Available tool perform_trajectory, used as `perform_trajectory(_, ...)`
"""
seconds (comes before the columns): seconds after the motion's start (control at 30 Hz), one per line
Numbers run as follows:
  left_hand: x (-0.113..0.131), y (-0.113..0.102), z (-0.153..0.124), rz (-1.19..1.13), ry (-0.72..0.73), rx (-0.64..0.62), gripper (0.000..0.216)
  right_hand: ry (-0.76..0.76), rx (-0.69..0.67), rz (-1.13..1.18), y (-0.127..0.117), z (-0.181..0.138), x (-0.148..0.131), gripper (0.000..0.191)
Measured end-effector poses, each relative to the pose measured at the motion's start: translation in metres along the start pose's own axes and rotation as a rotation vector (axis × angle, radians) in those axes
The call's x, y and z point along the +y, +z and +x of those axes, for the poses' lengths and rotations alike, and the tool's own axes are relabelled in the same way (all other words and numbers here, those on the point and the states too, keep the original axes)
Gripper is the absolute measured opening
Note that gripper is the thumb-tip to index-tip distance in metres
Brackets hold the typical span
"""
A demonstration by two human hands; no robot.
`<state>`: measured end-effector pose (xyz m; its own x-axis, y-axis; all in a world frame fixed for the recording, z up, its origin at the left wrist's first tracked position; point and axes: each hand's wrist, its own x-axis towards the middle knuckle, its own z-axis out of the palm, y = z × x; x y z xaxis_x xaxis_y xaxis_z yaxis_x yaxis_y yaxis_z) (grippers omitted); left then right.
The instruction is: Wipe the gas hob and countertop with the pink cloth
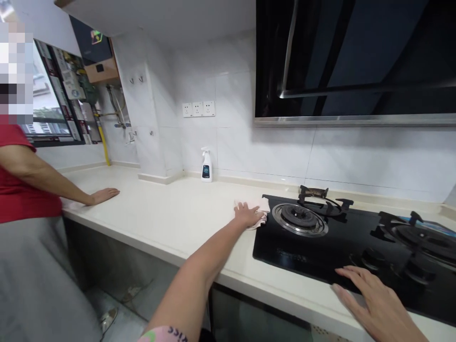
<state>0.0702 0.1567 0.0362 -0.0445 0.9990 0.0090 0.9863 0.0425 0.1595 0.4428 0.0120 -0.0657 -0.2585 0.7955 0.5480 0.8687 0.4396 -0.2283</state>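
A pale folded cloth (pixel 258 213) lies on the cream stone countertop (pixel 171 223), right by the left edge of a black glass gas hob (pixel 313 251). My left hand (pixel 247 214) presses down on the cloth, fingers spread, and partly hides it. My right hand (pixel 374 299) rests open at the hob's front edge, fingertips on the black glass. It holds nothing. A steel burner (pixel 299 219) with its black pan support sits just beyond the cloth.
A person in a red top stands at the left, one hand (pixel 105 195) flat on the countertop. A white spray bottle (pixel 206 166) stands against the tiled wall, below wall sockets (pixel 197 109). A black range hood (pixel 356 61) hangs overhead, and a yellow hose (pixel 103 142) runs down the wall.
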Motion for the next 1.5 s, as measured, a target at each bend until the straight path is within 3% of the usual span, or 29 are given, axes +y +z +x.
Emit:
perform_trajectory(0.13,-0.021,0.001,-0.072,0.030,0.144,0.007,0.070,-0.049,0.008,0.019,0.003,-0.004,0.005,0.052)
perform_trajectory(0.27,-0.063,0.008,-0.163,0.042,0.352,0.026,0.065,-0.053,0.022,0.040,0.008,-0.006,0.010,0.055)
perform_trajectory(0.37,-0.096,0.005,-0.200,0.049,0.454,0.087,0.060,-0.048,0.024,0.056,0.009,-0.006,0.010,0.055)
perform_trajectory(0.43,-0.108,-0.001,-0.200,0.054,0.396,0.070,0.058,-0.039,0.022,0.059,0.007,-0.006,0.008,0.056)
perform_trajectory(0.57,-0.106,-0.006,-0.162,0.049,0.228,0.108,0.049,-0.006,0.018,0.052,0.000,-0.004,-0.002,0.056)
perform_trajectory(0.7,-0.084,0.008,-0.135,-0.035,0.340,0.303,0.041,0.039,-0.007,0.044,-0.008,-0.002,-0.013,0.054)
perform_trajectory(0.77,-0.076,0.011,-0.130,-0.112,0.402,0.341,0.041,0.063,-0.018,0.047,-0.010,0.000,-0.016,0.053)
perform_trajectory(0.9,-0.064,-0.002,-0.112,-0.214,0.269,0.307,0.042,0.066,-0.024,0.060,-0.012,0.003,-0.020,0.049)
perform_trajectory(1.03,-0.029,-0.017,-0.070,-0.190,0.214,0.270,0.055,0.074,-0.027,0.059,-0.014,0.005,-0.023,0.043)
perform_trajectory(1.2,0.034,0.000,-0.034,-0.126,0.193,0.102,0.068,0.078,-0.037,0.045,-0.019,0.007,-0.028,0.038)
perform_trajectory(1.33,0.049,0.014,-0.047,-0.071,0.216,0.068,0.066,0.071,-0.036,0.041,-0.024,0.007,-0.033,0.039)
perform_trajectory(1.5,0.033,0.017,-0.104,-0.016,0.356,0.092,0.058,0.085,-0.049,0.090,-0.029,0.005,-0.038,0.045)
